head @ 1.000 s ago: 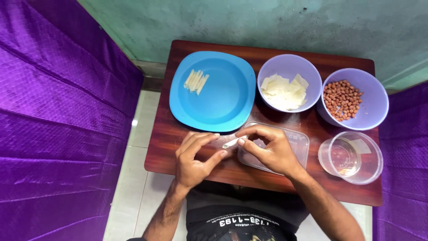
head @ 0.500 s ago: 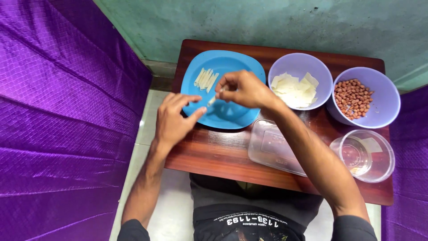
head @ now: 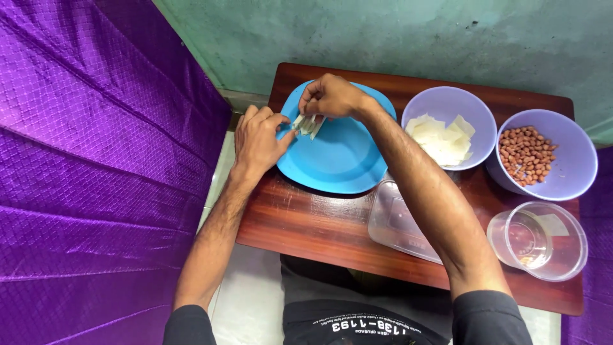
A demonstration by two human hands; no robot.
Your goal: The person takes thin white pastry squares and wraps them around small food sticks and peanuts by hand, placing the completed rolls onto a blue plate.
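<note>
Near edge of wooden table (head: 306, 230): clear lidless tub (head: 399, 223) and clear round cup (head: 537, 241). Mid: blue plate (head: 338, 160). Left hand (head: 258, 139) and right hand (head: 329, 97) both pinch pale wrapper strips (head: 308, 124) over plate's left rim. Far: lilac bowl of wrappers (head: 447, 128), lilac bowl of peanuts (head: 543, 156).

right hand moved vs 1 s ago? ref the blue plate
Yes. The right hand went from the clear container at the table's near edge, away from the person, up onto the blue plate, now at the pale strips there.
</note>
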